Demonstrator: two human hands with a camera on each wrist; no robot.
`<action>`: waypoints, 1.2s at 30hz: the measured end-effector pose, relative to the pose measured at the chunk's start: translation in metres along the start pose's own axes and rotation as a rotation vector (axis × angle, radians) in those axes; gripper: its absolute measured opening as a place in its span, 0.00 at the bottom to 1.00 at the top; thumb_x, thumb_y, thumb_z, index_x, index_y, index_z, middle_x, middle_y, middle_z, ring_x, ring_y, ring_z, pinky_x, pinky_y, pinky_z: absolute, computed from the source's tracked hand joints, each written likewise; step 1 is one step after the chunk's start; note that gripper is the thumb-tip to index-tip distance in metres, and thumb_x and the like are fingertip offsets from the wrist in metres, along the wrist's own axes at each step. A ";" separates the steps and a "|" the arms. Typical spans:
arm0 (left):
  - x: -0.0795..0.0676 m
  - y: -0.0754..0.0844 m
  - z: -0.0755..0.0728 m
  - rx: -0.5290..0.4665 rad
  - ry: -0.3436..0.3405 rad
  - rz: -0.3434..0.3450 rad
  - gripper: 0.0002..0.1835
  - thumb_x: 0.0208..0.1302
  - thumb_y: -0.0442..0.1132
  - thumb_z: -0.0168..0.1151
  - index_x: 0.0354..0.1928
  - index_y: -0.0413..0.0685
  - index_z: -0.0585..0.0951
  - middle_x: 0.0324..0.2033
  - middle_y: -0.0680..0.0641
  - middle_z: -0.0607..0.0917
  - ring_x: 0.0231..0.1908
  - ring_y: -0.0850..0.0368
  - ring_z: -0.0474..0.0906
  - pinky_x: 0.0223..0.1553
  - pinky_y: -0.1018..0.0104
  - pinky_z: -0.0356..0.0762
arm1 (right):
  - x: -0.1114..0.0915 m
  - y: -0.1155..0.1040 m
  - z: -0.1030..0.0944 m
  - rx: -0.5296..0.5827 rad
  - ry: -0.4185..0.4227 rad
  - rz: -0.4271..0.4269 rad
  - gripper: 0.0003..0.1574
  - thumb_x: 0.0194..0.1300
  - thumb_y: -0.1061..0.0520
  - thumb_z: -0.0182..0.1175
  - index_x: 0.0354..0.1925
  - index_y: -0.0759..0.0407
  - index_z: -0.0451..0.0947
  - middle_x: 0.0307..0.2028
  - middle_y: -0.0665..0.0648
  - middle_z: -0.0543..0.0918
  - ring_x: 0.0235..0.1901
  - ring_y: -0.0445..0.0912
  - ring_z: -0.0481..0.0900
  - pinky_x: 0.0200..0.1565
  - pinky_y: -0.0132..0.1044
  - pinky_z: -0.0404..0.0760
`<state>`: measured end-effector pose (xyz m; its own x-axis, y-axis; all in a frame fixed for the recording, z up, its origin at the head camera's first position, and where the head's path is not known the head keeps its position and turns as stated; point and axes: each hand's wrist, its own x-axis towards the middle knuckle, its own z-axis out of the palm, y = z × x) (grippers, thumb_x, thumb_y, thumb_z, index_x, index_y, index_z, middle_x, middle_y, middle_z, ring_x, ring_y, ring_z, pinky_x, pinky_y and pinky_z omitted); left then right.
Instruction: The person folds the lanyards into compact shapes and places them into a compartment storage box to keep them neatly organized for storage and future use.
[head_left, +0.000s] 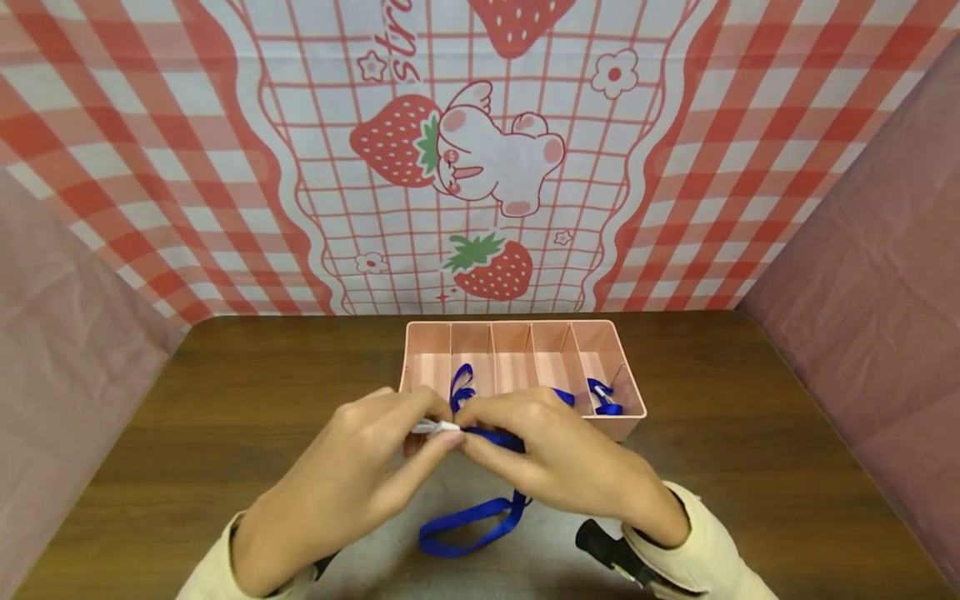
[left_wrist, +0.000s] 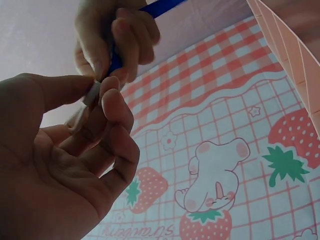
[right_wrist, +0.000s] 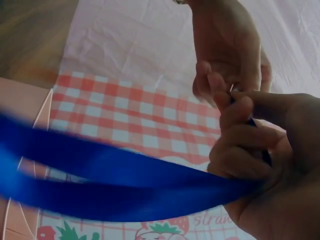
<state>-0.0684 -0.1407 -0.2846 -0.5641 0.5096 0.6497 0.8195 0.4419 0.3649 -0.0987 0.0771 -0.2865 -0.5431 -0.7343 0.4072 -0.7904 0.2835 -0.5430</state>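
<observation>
A blue lanyard (head_left: pixel 465 533) hangs in a loop below my hands, in front of the pink box. At its end is a small white clip (head_left: pixel 438 427), pinched between the thumb and finger of my left hand (head_left: pixel 360 454). Right beside it my right hand (head_left: pixel 562 450) grips the blue band, fingertips meeting the left ones. In the left wrist view the clip (left_wrist: pixel 91 94) is partly covered by fingertips. The band (right_wrist: pixel 115 170) sweeps out broad from the right palm in the right wrist view.
Behind my hands stands the pink box (head_left: pixel 510 337) with several compartments. A blue lanyard with a pale clip (head_left: pixel 606 398) lies in its far right compartment; more blue band (head_left: pixel 463 383) shows further left. Brown tabletop (head_left: pixel 262 375) surrounds it, with a strawberry-print cloth (head_left: pixel 487 192) upright behind.
</observation>
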 end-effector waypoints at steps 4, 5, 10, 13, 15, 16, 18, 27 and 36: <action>-0.001 0.000 -0.002 0.015 0.011 0.010 0.09 0.75 0.45 0.55 0.39 0.50 0.80 0.28 0.60 0.81 0.26 0.69 0.70 0.28 0.79 0.69 | -0.001 0.001 -0.003 -0.008 -0.015 0.033 0.06 0.75 0.51 0.56 0.43 0.47 0.79 0.30 0.38 0.76 0.28 0.31 0.73 0.32 0.27 0.74; -0.001 0.000 -0.002 0.014 0.014 0.017 0.10 0.75 0.45 0.55 0.40 0.49 0.81 0.29 0.59 0.82 0.26 0.69 0.71 0.29 0.78 0.69 | -0.002 0.001 -0.004 -0.014 -0.022 0.040 0.07 0.76 0.50 0.55 0.45 0.47 0.79 0.32 0.38 0.77 0.30 0.32 0.74 0.33 0.27 0.75; 0.001 -0.001 0.000 -0.003 0.025 0.055 0.12 0.75 0.43 0.56 0.45 0.45 0.85 0.36 0.55 0.87 0.32 0.66 0.79 0.34 0.74 0.76 | -0.004 0.003 -0.009 -0.049 -0.045 0.050 0.09 0.76 0.50 0.55 0.45 0.47 0.81 0.33 0.38 0.79 0.32 0.32 0.75 0.35 0.27 0.76; 0.000 -0.001 0.003 -0.011 0.021 0.045 0.10 0.73 0.41 0.58 0.44 0.43 0.85 0.39 0.52 0.88 0.36 0.63 0.82 0.37 0.72 0.80 | -0.004 0.004 -0.009 -0.053 -0.031 0.031 0.07 0.75 0.52 0.56 0.40 0.48 0.81 0.29 0.39 0.77 0.28 0.31 0.72 0.32 0.26 0.73; -0.001 -0.001 0.003 -0.013 0.006 0.030 0.10 0.73 0.40 0.59 0.45 0.43 0.85 0.40 0.52 0.88 0.39 0.62 0.83 0.39 0.71 0.81 | -0.004 0.004 -0.009 -0.048 -0.020 0.011 0.06 0.74 0.53 0.57 0.40 0.49 0.81 0.28 0.38 0.76 0.27 0.31 0.71 0.31 0.25 0.73; -0.001 -0.001 0.004 -0.008 -0.005 0.027 0.10 0.73 0.40 0.59 0.45 0.43 0.84 0.40 0.52 0.88 0.39 0.62 0.84 0.40 0.71 0.81 | -0.005 0.004 -0.009 -0.047 -0.018 0.005 0.06 0.74 0.54 0.57 0.39 0.49 0.81 0.28 0.39 0.76 0.27 0.31 0.71 0.31 0.25 0.72; -0.001 -0.001 0.005 0.003 -0.025 0.028 0.09 0.72 0.40 0.60 0.45 0.43 0.84 0.40 0.52 0.87 0.40 0.61 0.83 0.42 0.70 0.81 | -0.005 0.004 -0.009 -0.047 -0.013 -0.003 0.05 0.73 0.55 0.58 0.40 0.50 0.82 0.30 0.39 0.78 0.29 0.31 0.72 0.32 0.25 0.74; -0.002 -0.002 0.002 0.040 -0.057 0.053 0.08 0.74 0.41 0.57 0.40 0.48 0.84 0.32 0.57 0.83 0.31 0.68 0.75 0.35 0.73 0.76 | -0.006 0.003 -0.013 -0.067 -0.007 -0.048 0.06 0.73 0.54 0.59 0.36 0.50 0.81 0.27 0.39 0.75 0.25 0.30 0.69 0.28 0.20 0.69; -0.002 -0.004 -0.009 0.049 -0.015 0.034 0.09 0.75 0.41 0.55 0.36 0.49 0.82 0.28 0.59 0.80 0.27 0.69 0.70 0.31 0.74 0.69 | -0.010 0.004 -0.030 -0.092 -0.018 -0.013 0.11 0.73 0.55 0.59 0.30 0.46 0.76 0.24 0.37 0.68 0.24 0.29 0.65 0.27 0.23 0.68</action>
<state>-0.0695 -0.1499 -0.2811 -0.5380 0.5360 0.6506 0.8324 0.4598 0.3095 -0.1052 0.1036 -0.2708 -0.5281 -0.7492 0.3998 -0.8205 0.3289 -0.4676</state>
